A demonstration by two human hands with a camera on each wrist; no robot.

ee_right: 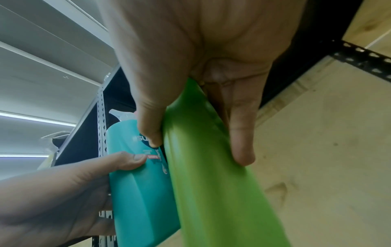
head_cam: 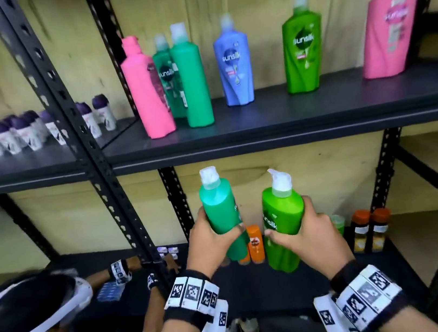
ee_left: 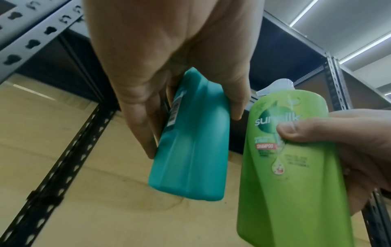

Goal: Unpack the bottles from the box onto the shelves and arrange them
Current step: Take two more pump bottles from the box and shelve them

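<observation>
Left hand [head_cam: 209, 245] grips the teal bottle [head_cam: 224, 216] upright; beside it, right hand [head_cam: 311, 233] grips the lime bottle [head_cam: 283, 224].

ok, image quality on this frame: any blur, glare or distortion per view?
Head: the upper shelf bows with wide-angle distortion, and the bottles on it are motion-smeared. Left wrist: the lime bottle label is readable, ceiling strips glare. Right wrist: the lime bottle's lower end is smeared, the teal bottle soft.

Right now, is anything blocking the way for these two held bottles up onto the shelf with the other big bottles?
Only the upper shelf's front edge above the teal bottle and light green bottle; open gaps beside the blue bottle.
</observation>
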